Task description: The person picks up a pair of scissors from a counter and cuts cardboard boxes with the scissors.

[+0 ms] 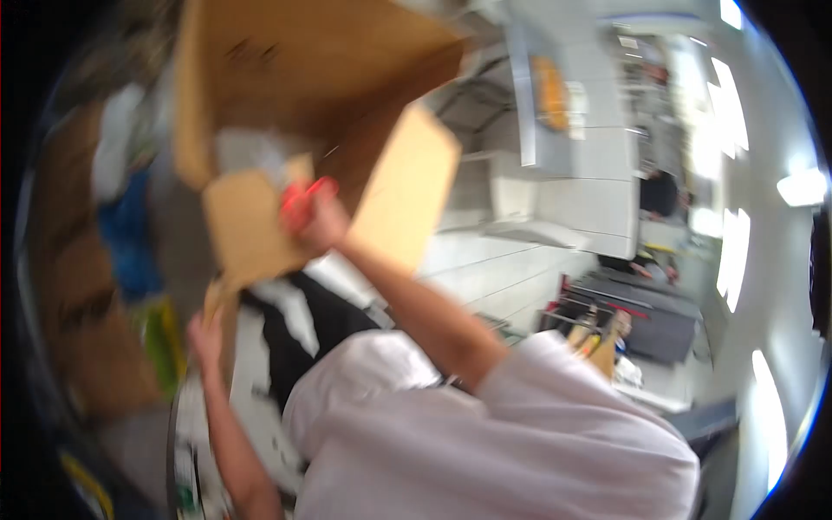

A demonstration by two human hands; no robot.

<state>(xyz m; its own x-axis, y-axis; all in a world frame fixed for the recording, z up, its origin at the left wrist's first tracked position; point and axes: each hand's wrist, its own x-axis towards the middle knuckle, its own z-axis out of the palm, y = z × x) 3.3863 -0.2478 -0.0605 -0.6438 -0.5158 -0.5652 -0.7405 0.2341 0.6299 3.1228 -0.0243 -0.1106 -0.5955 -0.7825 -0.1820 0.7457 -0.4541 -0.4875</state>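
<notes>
White T-shirt fabric [494, 451] lies nearest the camera, filling the lower middle of the view. From its sleeve the right arm reaches toward a large open cardboard box [321, 69]. The right hand [322, 224] is closed around a red looped tool [296, 206], too blurred to name surely, held just in front of the box's opening. One pale cardboard flap [409, 186] stands out beside the right wrist; another flap [250, 230] spreads on the other side of the tool. Lower down, the left hand [206, 336] is at a cardboard edge, its fingers close together; blur hides whether they grip it. Whitish, film-like material [250, 149] shows inside the box.

Beyond the left hand, toward the left of the view, lie a blue bundle [130, 238], a yellow-green packet [161, 345] and brown cardboard [87, 312] with dark markings. Farther off, on the right, sits a grey bin [650, 316] with assorted items beside it. Deep in the background is another person [659, 192] in dark clothing, near bright ceiling lights [733, 260].
</notes>
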